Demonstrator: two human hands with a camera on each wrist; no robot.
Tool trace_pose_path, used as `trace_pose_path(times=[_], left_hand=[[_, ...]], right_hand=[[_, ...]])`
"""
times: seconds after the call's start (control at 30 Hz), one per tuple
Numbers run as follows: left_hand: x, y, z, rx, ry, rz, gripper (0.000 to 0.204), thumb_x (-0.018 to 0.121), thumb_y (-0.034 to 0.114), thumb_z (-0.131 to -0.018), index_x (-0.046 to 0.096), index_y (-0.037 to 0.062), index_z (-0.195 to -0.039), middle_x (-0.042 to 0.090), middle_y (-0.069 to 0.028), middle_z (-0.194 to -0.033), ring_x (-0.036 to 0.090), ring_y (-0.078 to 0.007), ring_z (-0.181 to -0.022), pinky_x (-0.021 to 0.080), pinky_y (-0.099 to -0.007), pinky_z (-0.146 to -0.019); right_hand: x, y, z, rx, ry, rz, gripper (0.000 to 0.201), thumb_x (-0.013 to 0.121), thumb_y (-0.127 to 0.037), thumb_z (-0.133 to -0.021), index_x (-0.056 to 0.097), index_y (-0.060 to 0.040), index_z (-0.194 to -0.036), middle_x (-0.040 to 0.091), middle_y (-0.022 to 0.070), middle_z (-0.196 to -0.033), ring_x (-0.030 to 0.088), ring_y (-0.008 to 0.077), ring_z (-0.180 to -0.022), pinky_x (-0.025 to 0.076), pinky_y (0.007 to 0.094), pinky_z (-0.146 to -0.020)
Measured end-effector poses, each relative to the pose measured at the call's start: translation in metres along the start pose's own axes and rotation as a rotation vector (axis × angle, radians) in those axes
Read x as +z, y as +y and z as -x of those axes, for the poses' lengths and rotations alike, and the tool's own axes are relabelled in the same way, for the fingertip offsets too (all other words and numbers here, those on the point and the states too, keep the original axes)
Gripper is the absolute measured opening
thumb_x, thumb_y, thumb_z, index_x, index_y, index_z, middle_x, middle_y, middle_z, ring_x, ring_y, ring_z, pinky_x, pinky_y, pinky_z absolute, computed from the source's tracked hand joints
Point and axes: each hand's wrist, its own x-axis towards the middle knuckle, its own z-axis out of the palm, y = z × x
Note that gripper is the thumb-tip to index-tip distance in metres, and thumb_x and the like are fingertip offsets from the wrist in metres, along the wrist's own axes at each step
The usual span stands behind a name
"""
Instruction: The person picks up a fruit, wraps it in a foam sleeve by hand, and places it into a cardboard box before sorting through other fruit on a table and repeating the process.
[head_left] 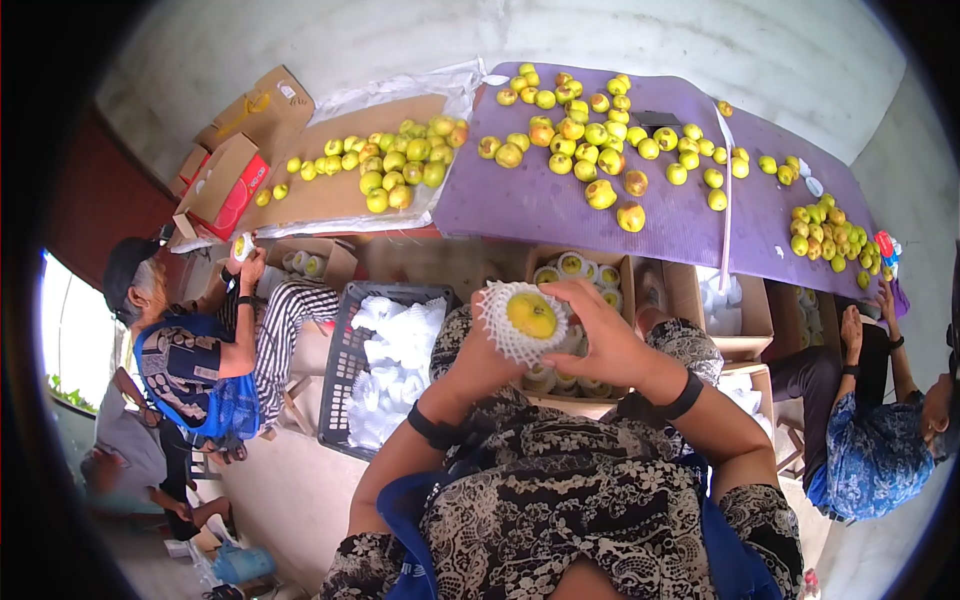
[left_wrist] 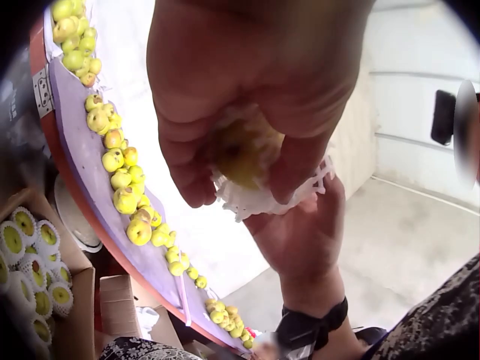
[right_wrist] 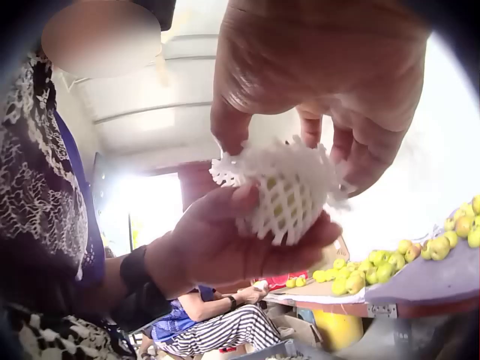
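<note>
A yellow-green apple (head_left: 531, 315) sits in a white foam net sleeve (head_left: 497, 322), its top bare. My left hand (head_left: 468, 362) grips the sleeved apple from the side; in the right wrist view that left hand (right_wrist: 225, 232) cups it from beneath. Thumb and fingers of my right hand (head_left: 607, 342) span the sleeve's rim. From the right wrist, the right hand (right_wrist: 322, 82) comes down over the sleeve (right_wrist: 281, 199), fingertips at its frilled edge. In the left wrist view, the left hand (left_wrist: 247, 82) partly hides the apple (left_wrist: 244, 154).
A box of sleeved apples (head_left: 540, 262) stands before my lap. Left of it is a black crate (head_left: 335, 385) of white foam nets (head_left: 390, 370). Loose apples lie on the purple-covered table (head_left: 490, 210). People sit on both sides, one in striped trousers (head_left: 300, 330).
</note>
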Motion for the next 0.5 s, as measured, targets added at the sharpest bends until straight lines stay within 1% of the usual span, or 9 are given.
trace_pose_path(times=[0.03,0.1,0.17,0.2,0.23,0.3,0.33,0.47,0.5], left_hand=[[-0.003,0.002,-0.002,-0.028,0.007,0.013,0.054,0.075,0.026,-0.076,0.056,0.0094,-0.123,0.057,-0.008,-0.124,0.043,-0.0272,-0.123,0.018,-0.043,-0.11],[-0.006,-0.002,-0.005,-0.061,0.009,0.029,0.054,0.076,0.027,-0.076,0.056,0.0092,-0.124,0.057,-0.0079,-0.124,0.043,-0.0274,-0.123,0.019,-0.0433,-0.11],[-0.006,-0.01,-0.01,0.029,-0.063,-0.151,0.053,0.074,0.028,-0.077,0.057,0.0083,-0.123,0.057,-0.008,-0.123,0.043,-0.0287,-0.123,0.018,-0.0444,-0.11],[-0.008,-0.012,-0.014,0.195,-0.112,-0.318,0.06,0.078,0.025,-0.074,0.053,0.0062,-0.125,0.055,-0.0104,-0.123,0.046,-0.0288,-0.121,0.027,-0.0441,-0.108],[-0.005,-0.006,-0.014,0.188,-0.128,-0.299,0.06,0.078,0.025,-0.074,0.053,0.0062,-0.125,0.055,-0.0104,-0.123,0.046,-0.0288,-0.121,0.027,-0.0441,-0.108],[-0.006,0.005,-0.02,-0.247,-0.001,0.312,0.072,0.082,0.019,-0.069,0.045,0.0041,-0.129,0.053,-0.012,-0.122,0.05,-0.0271,-0.118,0.038,-0.0415,-0.103],[-0.008,0.003,-0.024,-0.218,-0.079,0.254,0.084,0.084,0.015,-0.065,0.035,0.0023,-0.133,0.05,-0.0135,-0.121,0.051,-0.0259,-0.117,0.044,-0.0377,-0.098],[-0.002,-0.013,-0.025,-0.353,-0.108,0.38,0.088,0.084,0.017,-0.066,0.032,0.0021,-0.135,0.05,-0.0158,-0.124,0.05,-0.0269,-0.12,0.042,-0.038,-0.1],[0.001,-0.022,-0.024,-0.454,-0.141,0.614,0.09,0.084,0.013,-0.066,0.029,0.0045,-0.136,0.049,-0.0159,-0.126,0.05,-0.0263,-0.121,0.042,-0.0371,-0.1]], right_hand=[[0.001,0.0,0.003,0.07,-0.017,-0.088,0.075,0.079,-0.023,-0.072,0.042,-0.0046,-0.135,0.046,0.0162,-0.124,0.05,0.0348,-0.112,0.044,0.0399,-0.095],[-0.004,0.0,0.0,0.058,-0.003,-0.092,0.075,0.079,-0.021,-0.072,0.043,-0.0061,-0.136,0.046,0.0162,-0.125,0.05,0.0354,-0.113,0.044,0.0398,-0.096],[-0.017,-0.008,-0.007,0.064,0.016,-0.098,0.074,0.078,-0.019,-0.071,0.043,-0.0077,-0.136,0.046,0.0163,-0.126,0.05,0.036,-0.115,0.044,0.0396,-0.097],[-0.026,-0.017,-0.014,-0.007,-0.028,0.037,0.077,0.079,-0.015,-0.069,0.044,-0.0105,-0.138,0.045,0.0163,-0.129,0.047,0.0352,-0.119,0.042,0.0396,-0.101],[-0.029,-0.019,-0.018,-0.079,-0.074,0.172,0.08,0.079,-0.011,-0.067,0.044,-0.0133,-0.139,0.043,0.0163,-0.132,0.045,0.0344,-0.123,0.04,0.0395,-0.104],[-0.028,-0.011,-0.023,-0.124,-0.134,0.229,0.078,0.079,-0.01,-0.066,0.046,-0.0144,-0.137,0.043,0.016,-0.132,0.045,0.0345,-0.124,0.04,0.0398,-0.104],[-0.027,-0.007,-0.025,-0.189,-0.195,0.291,0.077,0.078,-0.009,-0.065,0.048,-0.0155,-0.135,0.043,0.0156,-0.132,0.045,0.0346,-0.124,0.04,0.04,-0.104],[-0.022,0.022,-0.03,-0.044,-0.274,0.073,0.07,0.078,-0.009,-0.066,0.051,-0.0155,-0.13,0.043,0.0136,-0.134,0.046,0.0315,-0.123,0.038,0.0394,-0.105],[-0.021,0.036,-0.028,0.017,-0.234,-0.049,0.065,0.078,-0.008,-0.067,0.052,-0.0144,-0.127,0.045,0.0123,-0.133,0.047,0.0288,-0.122,0.04,0.0384,-0.102]])
